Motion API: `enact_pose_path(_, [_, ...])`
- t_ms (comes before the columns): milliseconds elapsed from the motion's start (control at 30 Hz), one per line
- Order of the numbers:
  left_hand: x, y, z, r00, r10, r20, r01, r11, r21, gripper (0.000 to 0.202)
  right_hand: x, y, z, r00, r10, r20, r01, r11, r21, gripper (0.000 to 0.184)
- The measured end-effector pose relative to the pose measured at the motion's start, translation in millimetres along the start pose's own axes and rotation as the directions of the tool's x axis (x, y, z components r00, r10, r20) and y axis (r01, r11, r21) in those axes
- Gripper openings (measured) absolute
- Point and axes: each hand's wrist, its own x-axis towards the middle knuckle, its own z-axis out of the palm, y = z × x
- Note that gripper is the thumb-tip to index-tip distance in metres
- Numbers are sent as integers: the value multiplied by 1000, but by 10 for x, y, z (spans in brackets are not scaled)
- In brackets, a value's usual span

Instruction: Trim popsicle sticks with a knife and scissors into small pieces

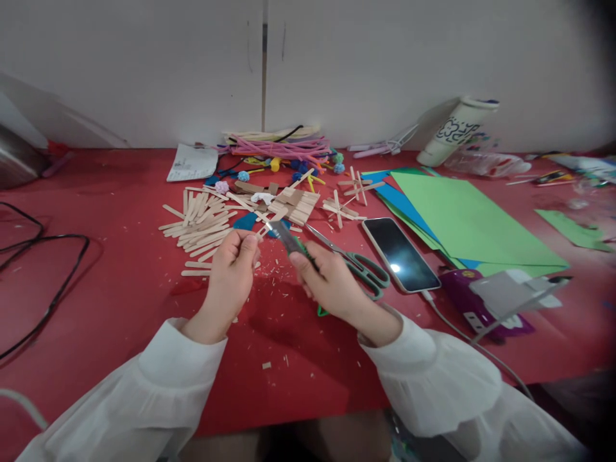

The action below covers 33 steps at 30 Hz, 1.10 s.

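White sleeves sit lowest. The left hand pinches a craft stick in its fingertips. The right hand is clenched round a green utility knife, blade on that stick, just left of the scissors. Farther left of the scissors lies a stick pile, and just right of them a phone.

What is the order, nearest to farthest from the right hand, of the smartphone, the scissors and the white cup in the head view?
From the right hand, gripping a utility knife:
1. Scissors, just to its right.
2. Smartphone, farther right on the red table.
3. White cup, far back right, tilted near the wall.
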Motion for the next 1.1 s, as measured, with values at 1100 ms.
enact_pose_path(1100, [-89, 64, 93, 936, -146, 320, 167, 985, -39, 32, 5, -62, 36, 984, 136, -117, -95, 948, 304, 23])
